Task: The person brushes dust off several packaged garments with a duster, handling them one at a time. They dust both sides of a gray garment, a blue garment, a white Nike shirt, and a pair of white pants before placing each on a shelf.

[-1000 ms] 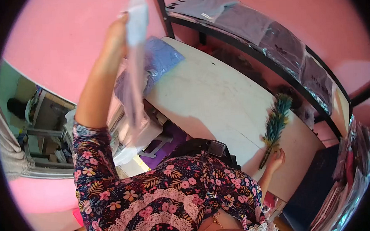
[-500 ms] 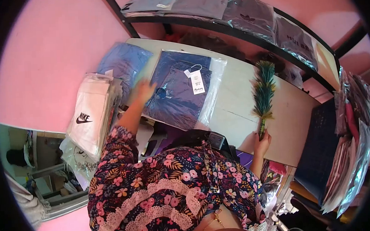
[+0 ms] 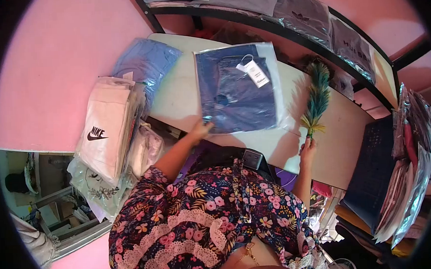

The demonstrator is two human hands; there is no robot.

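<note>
A dark blue garment (image 3: 237, 92) lies flat in a clear bag (image 3: 279, 91) with a white tag (image 3: 255, 71), left hand (image 3: 202, 130) at its corner, fingers' grip unclear; right hand (image 3: 307, 147) closed round a duster (image 3: 316, 99), handle hidden.

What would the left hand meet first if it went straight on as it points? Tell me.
The bagged blue garment: the left hand points across the table at it and seems to touch its near corner. The duster in the right hand lies off that line.

Touched bagged garment (image 3: 237, 90), flat on table (image 3: 175, 100), just beyond left hand (image 3: 201, 130); gripped feather duster (image 3: 316, 99) rightward, above right hand (image 3: 307, 147).
</note>
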